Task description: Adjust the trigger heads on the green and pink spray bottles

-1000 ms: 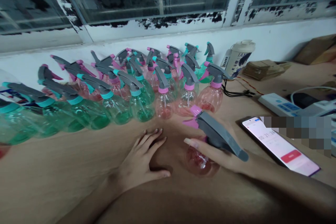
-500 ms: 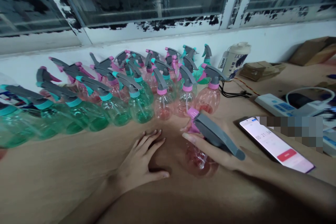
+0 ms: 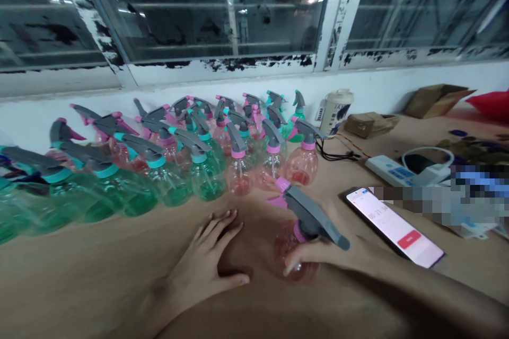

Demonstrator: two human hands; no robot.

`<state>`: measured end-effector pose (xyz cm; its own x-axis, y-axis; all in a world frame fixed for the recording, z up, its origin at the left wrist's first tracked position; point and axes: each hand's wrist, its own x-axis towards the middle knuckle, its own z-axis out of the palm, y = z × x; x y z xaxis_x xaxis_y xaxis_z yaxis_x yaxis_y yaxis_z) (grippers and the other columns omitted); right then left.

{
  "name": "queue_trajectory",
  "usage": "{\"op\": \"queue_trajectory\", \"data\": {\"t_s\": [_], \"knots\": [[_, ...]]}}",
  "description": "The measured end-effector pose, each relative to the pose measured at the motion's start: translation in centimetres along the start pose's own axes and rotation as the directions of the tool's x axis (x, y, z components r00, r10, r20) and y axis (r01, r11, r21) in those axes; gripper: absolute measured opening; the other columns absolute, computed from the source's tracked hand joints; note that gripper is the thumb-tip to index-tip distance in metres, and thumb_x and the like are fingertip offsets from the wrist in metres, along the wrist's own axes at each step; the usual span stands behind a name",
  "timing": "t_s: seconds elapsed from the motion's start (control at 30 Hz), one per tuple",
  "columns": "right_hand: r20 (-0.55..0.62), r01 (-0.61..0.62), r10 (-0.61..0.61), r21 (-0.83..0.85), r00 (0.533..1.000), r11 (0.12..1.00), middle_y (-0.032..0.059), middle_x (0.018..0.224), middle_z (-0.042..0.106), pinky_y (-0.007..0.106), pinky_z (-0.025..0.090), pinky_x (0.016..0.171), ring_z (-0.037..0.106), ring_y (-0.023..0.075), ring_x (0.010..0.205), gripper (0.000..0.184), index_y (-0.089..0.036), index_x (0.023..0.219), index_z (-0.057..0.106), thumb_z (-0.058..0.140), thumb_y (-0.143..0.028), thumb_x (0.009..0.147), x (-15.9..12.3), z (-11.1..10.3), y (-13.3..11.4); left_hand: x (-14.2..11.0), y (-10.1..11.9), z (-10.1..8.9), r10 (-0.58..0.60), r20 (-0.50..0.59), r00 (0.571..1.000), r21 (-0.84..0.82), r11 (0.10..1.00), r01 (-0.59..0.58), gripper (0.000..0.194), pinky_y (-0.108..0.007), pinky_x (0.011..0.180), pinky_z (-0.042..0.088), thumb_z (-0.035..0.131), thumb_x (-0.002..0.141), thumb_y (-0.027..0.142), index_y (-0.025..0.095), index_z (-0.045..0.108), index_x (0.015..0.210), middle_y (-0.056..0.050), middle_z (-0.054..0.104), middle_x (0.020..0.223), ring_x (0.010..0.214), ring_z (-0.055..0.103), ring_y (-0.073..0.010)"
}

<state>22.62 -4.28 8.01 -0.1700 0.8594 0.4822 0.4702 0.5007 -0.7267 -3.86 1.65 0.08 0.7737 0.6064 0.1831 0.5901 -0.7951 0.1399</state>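
Observation:
My right hand [image 3: 318, 255] is wrapped round the body of a pink spray bottle [image 3: 287, 238] that stands on the table. Its grey trigger head [image 3: 312, 212] with a pink nozzle points up and away to the left; the fingers behind the bottle are mostly hidden. My left hand [image 3: 207, 259] lies flat on the table to the left of that bottle, fingers spread, touching no bottle. Beyond both hands stand several more spray bottles in rows, among them a green bottle [image 3: 209, 183] and another pink bottle [image 3: 240, 177].
A lit phone [image 3: 393, 225] lies right of my right forearm. Behind it are a white power strip [image 3: 385, 169] and cables. A coffee cup [image 3: 336, 111], a folded brown carton [image 3: 369, 123] and an open cardboard box [image 3: 435, 100] stand along the wall below the window.
My right hand has shifted from the bottle's neck and trigger down to its body. The left hand stays flat. The camera view has tilted up and turned slightly right.

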Motion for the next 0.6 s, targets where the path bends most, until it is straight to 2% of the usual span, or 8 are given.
{"op": "queue_trajectory", "data": {"t_s": [0.07,0.1,0.2,0.3,0.37,0.43,0.5,0.6], "knots": [[-0.017,-0.004,0.004,0.022,1.0,1.0,0.0074,0.102,0.067,0.05,0.049,0.088,0.061,0.0321,0.102,0.076,-0.027,0.118,0.058,0.081,-0.056,0.051,-0.5,-0.3,0.2,0.0,-0.1,0.0,0.002,-0.008,1.0,-0.001,1.0,-0.002,0.083,-0.056,0.105,0.03,0.057,0.073,0.071,0.025,0.038,0.139,-0.011,0.037,0.146,0.13,0.036,-0.0359],[-0.025,-0.008,0.008,0.007,1.0,1.0,0.0095,0.117,0.062,0.053,0.044,0.095,0.055,0.0335,0.113,0.085,-0.028,0.126,0.052,0.082,-0.054,0.051,-0.9,-0.5,0.3,0.0,-0.1,0.0,0.003,-0.005,1.0,0.0,1.0,-0.003,0.083,-0.056,0.104,0.03,0.056,0.073,0.071,0.024,0.039,0.139,-0.012,0.037,0.146,0.13,0.036,-0.036],[-0.041,-0.064,0.062,-0.06,0.997,0.996,0.0113,0.136,0.05,0.057,0.036,0.102,0.045,0.0331,0.125,0.092,-0.029,0.138,0.038,0.081,-0.048,0.059,-2.0,-0.6,0.5,0.1,0.0,-0.1,0.001,0.015,1.0,0.006,1.0,-0.001,0.084,-0.056,0.105,0.028,0.054,0.073,0.072,0.021,0.04,0.138,-0.013,0.037,0.146,0.131,0.035,-0.036],[-0.046,-0.07,0.067,-0.081,0.997,0.994,0.0086,0.124,0.06,0.049,0.047,0.095,0.058,0.029,0.112,0.065,-0.028,0.129,0.05,0.075,-0.04,0.07,-2.8,-0.4,0.0,0.1,0.1,-0.3,-0.007,0.026,1.0,0.001,1.0,0.007,0.083,-0.055,0.107,0.027,0.054,0.073,0.072,0.022,0.04,0.138,-0.013,0.037,0.146,0.132,0.034,-0.035],[-0.049,-0.078,0.074,-0.089,0.996,0.993,0.0057,0.104,0.068,0.042,0.054,0.083,0.066,0.0248,0.094,0.037,-0.026,0.11,0.063,0.07,-0.037,0.076,-3.0,-0.3,-0.5,0.2,0.2,-0.4,-0.014,0.035,0.999,-0.002,1.0,0.014,0.082,-0.054,0.107,0.027,0.054,0.073,0.072,0.023,0.04,0.138,-0.012,0.037,0.146,0.132,0.034,-0.0345],[-0.066,-0.115,0.109,-0.11,0.992,0.987,0.0037,0.09,0.069,0.038,0.056,0.074,0.068,0.0222,0.082,0.02,-0.024,0.093,0.067,0.067,-0.038,0.079,-3.3,-0.3,-0.8,0.2,0.2,-0.5,-0.021,0.045,0.999,0.0,1.0,0.021,0.082,-0.054,0.107,0.027,0.054,0.073,0.073,0.022,0.042,0.137,-0.012,0.038,0.146,0.132,0.035,-0.0344],[-0.092,-0.153,0.14,-0.152,0.986,0.976,0.0027,0.085,0.069,0.036,0.056,0.069,0.067,0.0219,0.077,0.019,-0.022,0.084,0.066,0.067,-0.04,0.078,-3.6,-0.8,-0.5,0.2,0.3,-0.7,-0.024,0.05,0.998,0.002,1.0,0.024,0.082,-0.055,0.106,0.028,0.053,0.073,0.073,0.021,0.043,0.137,-0.013,0.038,0.146,0.132,0.035,-0.0348],[-0.153,-0.19,0.156,-0.239,0.976,0.952,0.0017,0.077,0.07,0.034,0.053,0.058,0.066,0.0223,0.069,0.022,-0.022,0.086,0.065,0.068,-0.042,0.077,-3.8,-2.6,1.1,0.3,0.4,-0.9,-0.029,0.058,0.998,0.001,1.0,0.029,0.082,-0.056,0.105,0.029,0.053,0.074,0.073,0.021,0.044,0.136,-0.013,0.039,0.145,0.132,0.035,-0.035]]}}
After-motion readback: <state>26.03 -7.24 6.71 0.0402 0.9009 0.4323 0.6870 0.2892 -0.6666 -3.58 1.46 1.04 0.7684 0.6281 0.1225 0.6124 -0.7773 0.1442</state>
